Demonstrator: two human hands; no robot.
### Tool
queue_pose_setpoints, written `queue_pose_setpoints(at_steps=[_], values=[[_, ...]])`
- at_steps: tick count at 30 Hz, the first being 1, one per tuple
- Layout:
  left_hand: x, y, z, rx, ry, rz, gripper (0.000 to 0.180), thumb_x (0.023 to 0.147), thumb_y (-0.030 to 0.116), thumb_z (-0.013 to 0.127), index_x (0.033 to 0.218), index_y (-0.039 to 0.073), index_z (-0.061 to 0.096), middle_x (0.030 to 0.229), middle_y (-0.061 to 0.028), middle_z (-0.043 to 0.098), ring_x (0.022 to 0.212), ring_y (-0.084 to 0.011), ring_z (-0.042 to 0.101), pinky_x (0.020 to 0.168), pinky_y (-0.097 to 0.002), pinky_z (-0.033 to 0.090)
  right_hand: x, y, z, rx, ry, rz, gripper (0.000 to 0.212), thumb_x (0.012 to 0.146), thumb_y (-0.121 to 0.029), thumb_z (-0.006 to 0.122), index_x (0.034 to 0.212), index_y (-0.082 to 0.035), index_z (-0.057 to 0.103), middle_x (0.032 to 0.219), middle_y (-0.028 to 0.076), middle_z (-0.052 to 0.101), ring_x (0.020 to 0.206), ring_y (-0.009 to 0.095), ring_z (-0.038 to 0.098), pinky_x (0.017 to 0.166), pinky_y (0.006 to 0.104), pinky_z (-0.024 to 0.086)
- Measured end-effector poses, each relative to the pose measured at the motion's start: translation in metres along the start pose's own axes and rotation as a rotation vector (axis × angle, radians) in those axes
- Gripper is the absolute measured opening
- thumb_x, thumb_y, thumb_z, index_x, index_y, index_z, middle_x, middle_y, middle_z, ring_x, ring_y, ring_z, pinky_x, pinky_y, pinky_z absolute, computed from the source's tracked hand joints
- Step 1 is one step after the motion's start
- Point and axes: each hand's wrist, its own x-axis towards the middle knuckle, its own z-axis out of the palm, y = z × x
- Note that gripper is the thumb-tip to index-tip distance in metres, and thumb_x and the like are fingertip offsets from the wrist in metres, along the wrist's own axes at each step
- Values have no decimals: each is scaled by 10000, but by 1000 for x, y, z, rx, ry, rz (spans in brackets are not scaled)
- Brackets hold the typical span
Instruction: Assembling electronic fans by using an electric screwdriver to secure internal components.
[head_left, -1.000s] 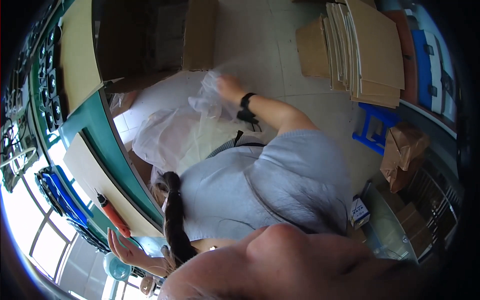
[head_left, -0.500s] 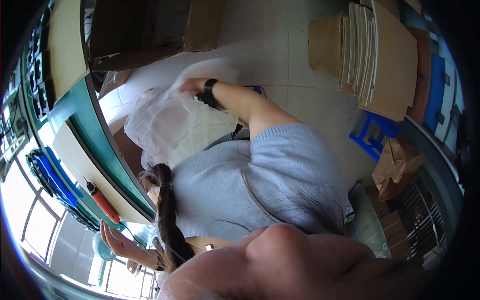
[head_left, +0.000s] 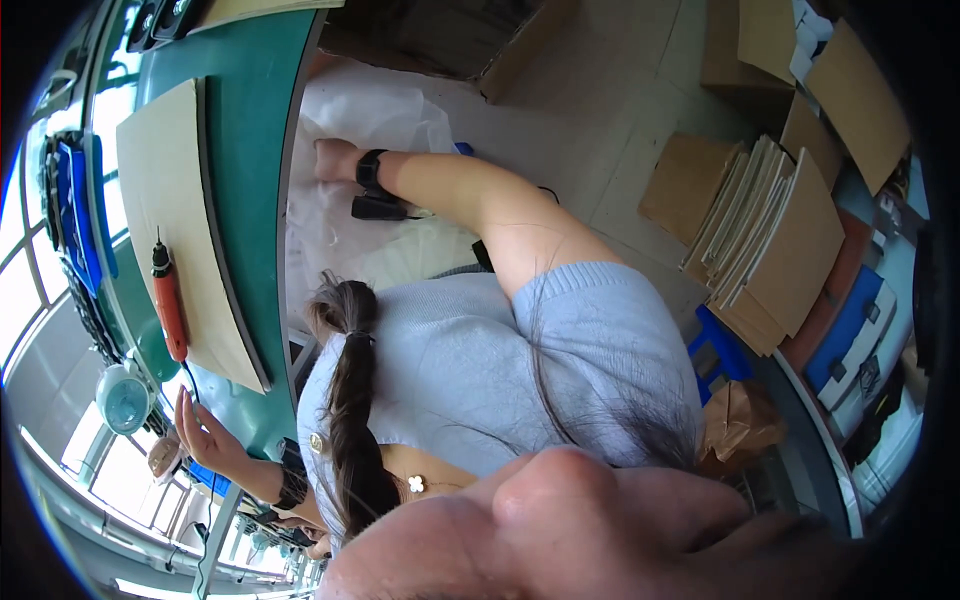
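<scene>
My left hand (head_left: 205,435) is held out at the lower left, fingers stretched and apart, holding nothing. Its fingertips are close to the cord of an orange-red electric screwdriver (head_left: 170,310); whether they touch it I cannot tell. The screwdriver lies across a flat tan board (head_left: 160,165) on the green table (head_left: 245,190). My right arm reaches across my body to the table's edge, where my right hand (head_left: 337,160) is closed against sheer white material (head_left: 385,112) that spreads over my lap. The fingers are partly hidden. A black strap circles each wrist, with a black box below the right one.
Beyond the right hand stands a large open cardboard box (head_left: 520,55). Stacked flat cardboard sheets (head_left: 760,220) are at the right, above a blue stool (head_left: 712,345) and a crumpled brown paper bag (head_left: 740,425). A fan (head_left: 125,398) is beyond the table at far left.
The view has shifted, bringing more of the green table and the screwdriver into sight. My right hand has moved closer to the table's edge. My left hand stays outstretched, fingers now near the cord.
</scene>
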Motion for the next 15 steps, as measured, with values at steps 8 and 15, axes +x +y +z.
queue_pose_setpoints(at_steps=[8,15], values=[[-43,-31,9,-59,85,-127,275,955,1,521,1209,-55,612,1232,-150,621,1126,-245,598,981,-340,454,-50,-58,68,-297,-198,-561,325,825,-263,639,1026,-8,658,993,218,675,909,309,652,851,400,502],[-81,-31,0,-14,194,-226,258,889,-49,570,1131,-29,658,1159,-160,659,1109,-298,622,993,-391,461,-160,-127,181,-311,-644,-534,322,816,-215,643,1066,-13,645,1019,204,672,939,300,647,866,389,496]])
